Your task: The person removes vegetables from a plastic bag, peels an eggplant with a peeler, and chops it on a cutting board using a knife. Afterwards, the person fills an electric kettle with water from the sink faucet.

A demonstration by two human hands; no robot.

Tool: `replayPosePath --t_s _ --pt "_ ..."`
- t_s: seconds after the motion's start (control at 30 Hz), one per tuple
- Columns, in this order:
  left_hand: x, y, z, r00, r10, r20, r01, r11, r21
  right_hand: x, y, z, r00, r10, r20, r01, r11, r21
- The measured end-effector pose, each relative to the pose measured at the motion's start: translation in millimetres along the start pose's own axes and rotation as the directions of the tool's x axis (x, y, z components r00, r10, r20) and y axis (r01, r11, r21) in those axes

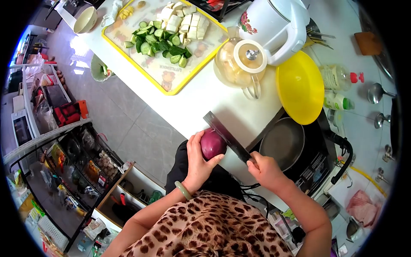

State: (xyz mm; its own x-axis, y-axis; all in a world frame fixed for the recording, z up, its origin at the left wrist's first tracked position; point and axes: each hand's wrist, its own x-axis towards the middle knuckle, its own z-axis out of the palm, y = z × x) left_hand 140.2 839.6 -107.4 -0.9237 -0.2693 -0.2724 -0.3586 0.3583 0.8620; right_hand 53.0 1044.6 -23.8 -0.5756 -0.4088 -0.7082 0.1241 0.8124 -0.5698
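Holds a purple onion [213,145] at the near edge of the white worktop [188,103], cupped between thumb and fingers of the left hand [198,165]. Grips a knife [226,136] by its handle in the closed right hand [267,169], with the blade alongside the onion. Shows farther off a yellow-rimmed tray [147,68] bearing cucumber pieces [151,39], near a glass teapot [235,64].

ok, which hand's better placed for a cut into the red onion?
Right, I'd say: the right hand grips the kitchen knife, its blade right at the red onion. The left hand is occupied holding the onion, so likely better for steadying.
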Motion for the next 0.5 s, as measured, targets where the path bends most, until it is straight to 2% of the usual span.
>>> replayPosePath --t_s 0.1,0.23,0.33,0.43,0.5 --pt "0 1 2 0.999 -0.032 0.005 0.032 0.999 -0.015 19 0 12 0.999 -0.037 0.007 0.037 0.999 -0.003" --pt "-2 1 5 0.998 -0.055 0.002 0.055 0.998 -0.018 57 20 34 0.986 -0.165 -0.027 0.166 0.986 0.018" --pt "-3 -3 3 0.999 -0.039 -0.009 0.038 0.999 -0.009 64 24 48 0.990 -0.135 -0.047 0.138 0.989 0.046" --pt "-5 -14 -2 0.999 -0.030 0.014 0.030 0.999 -0.040 61 36 59 0.967 -0.190 -0.170 0.189 0.982 -0.021" --pt "-6 -25 -6 0.996 -0.062 0.058 0.070 0.986 -0.151 61 40 63 0.945 -0.227 -0.235 0.231 0.973 -0.011"
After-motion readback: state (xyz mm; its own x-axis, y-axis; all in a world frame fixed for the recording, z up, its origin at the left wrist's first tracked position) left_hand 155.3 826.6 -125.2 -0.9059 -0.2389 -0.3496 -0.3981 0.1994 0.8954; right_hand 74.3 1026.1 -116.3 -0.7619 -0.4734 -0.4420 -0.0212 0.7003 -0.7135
